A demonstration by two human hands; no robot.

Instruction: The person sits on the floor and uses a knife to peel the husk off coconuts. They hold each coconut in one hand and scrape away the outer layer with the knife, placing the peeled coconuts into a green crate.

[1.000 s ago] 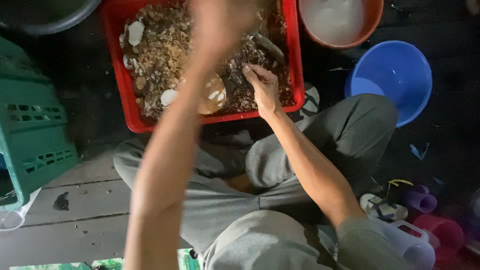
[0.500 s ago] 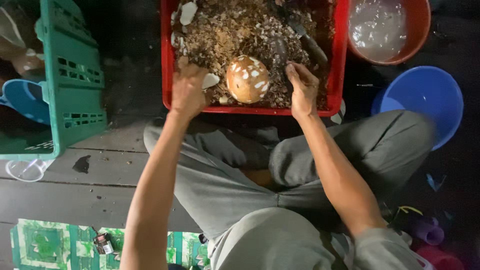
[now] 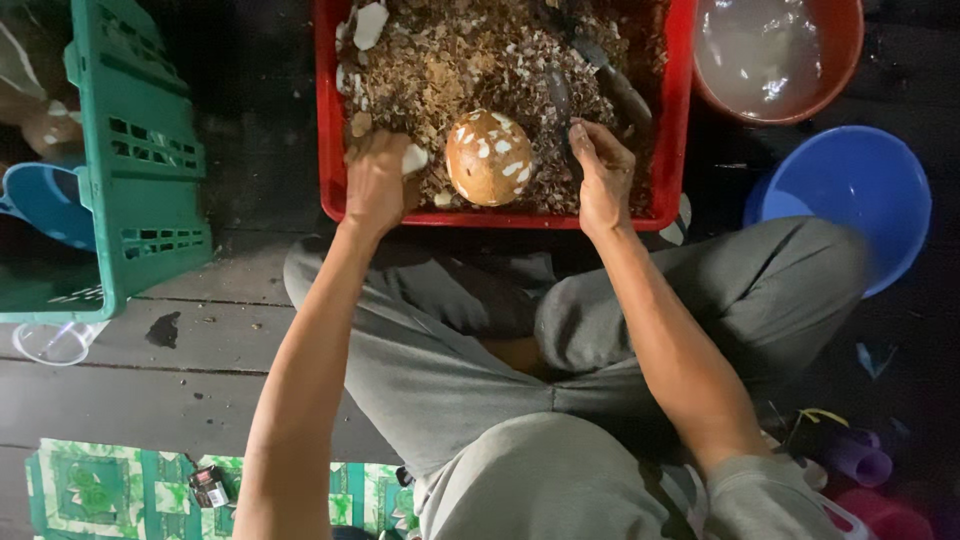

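A round brown coconut, flecked with white patches, lies on the husk scraps in a red plastic crate in front of my crossed legs. My left hand rests on the scraps just left of the coconut, fingers curled around a white coconut piece. My right hand sits just right of the coconut, closed on a dark-bladed knife that points away from me. Neither hand touches the coconut.
A green slotted crate stands at the left with a clear cup beside it. An orange basin of cloudy water and a blue bowl are at the right. A second dark tool lies in the scraps.
My left arm has come down from in front of the camera to the crate beside the coconut. My right hand has stayed by the coconut. The view has shifted left.
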